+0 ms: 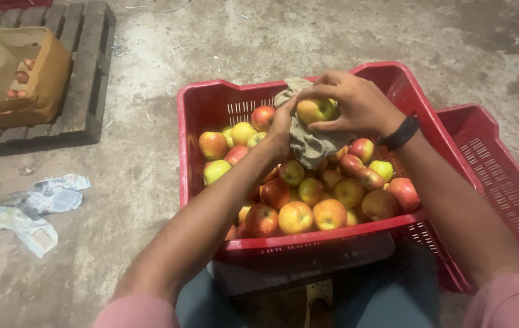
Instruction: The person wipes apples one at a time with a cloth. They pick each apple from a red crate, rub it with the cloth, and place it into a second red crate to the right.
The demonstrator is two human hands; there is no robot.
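Over the red crate point(202, 121) of apples, my right hand point(357, 103) fingers pinch one apple point(314, 110); left hand point(282, 124) grips cloth point(308, 146).

Stained concrete floor point(308, 36) (gritty, dimly lit); a wooden pallet point(83, 67) at its upper-left corner, crumpled wrappers point(31, 209) left.

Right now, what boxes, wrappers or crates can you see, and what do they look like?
Red plastic crate: middle, slotted walls, full of red and yellow apples.
Second red crate: right of the first, partly under it.
Brown cardboard box: top left on a grey wooden pallet, open, a few apples inside.
Crumpled wrappers: left on the floor, pale blue and white.
No signs or screens.
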